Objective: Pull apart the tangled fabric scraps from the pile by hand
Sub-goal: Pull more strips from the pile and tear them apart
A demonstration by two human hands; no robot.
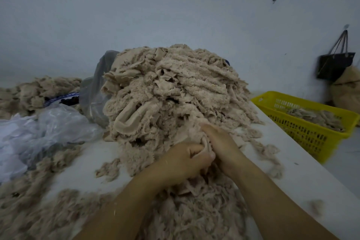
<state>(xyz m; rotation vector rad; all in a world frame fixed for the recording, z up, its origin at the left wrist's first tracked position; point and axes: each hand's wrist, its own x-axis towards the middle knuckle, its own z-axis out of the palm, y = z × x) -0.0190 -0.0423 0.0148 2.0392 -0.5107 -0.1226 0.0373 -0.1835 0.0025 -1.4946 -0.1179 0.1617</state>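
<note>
A tall pile of tangled beige fabric scraps stands in the middle of the white table. Both hands meet at the pile's near foot. My left hand has its fingers curled round a bunch of scraps there. My right hand lies right beside it, fingers dug into the same bunch, their tips hidden in the fabric. Loose pulled scraps lie in a heap under my forearms.
A yellow plastic basket holding some scraps sits at the table's right edge. Crumpled clear plastic bags lie to the left. More scraps are heaped at far left. A dark bag hangs on the wall.
</note>
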